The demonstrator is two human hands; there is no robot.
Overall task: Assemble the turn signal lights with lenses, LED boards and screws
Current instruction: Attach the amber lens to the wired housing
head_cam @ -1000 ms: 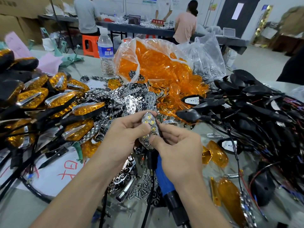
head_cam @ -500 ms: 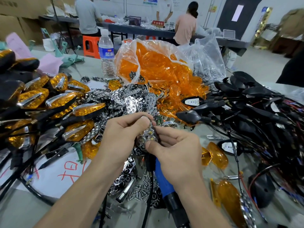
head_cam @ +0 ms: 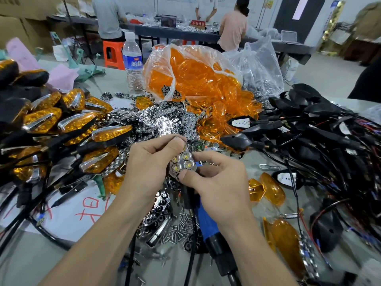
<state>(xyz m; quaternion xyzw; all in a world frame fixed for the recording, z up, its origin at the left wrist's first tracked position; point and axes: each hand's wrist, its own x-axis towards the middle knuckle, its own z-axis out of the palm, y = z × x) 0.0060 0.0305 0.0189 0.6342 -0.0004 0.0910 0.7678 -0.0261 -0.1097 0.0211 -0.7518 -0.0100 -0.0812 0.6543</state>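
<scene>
- Centre of the frame: the left hand pinches the upper end of a chrome honeycomb LED board with yellow diodes in faceted cups. The right hand pinches its lower end between thumb and curled fingers.
- Below the hands: small silver screws lie scattered on the grey surface, beside a blue-bodied tool.
- Upper centre: a crinkled clear bag spills glossy orange lenses.
- Left: finished lights, amber faceted lenses with chrome strips in black shells.
- Right: matte black housings tangled in wires.
</scene>
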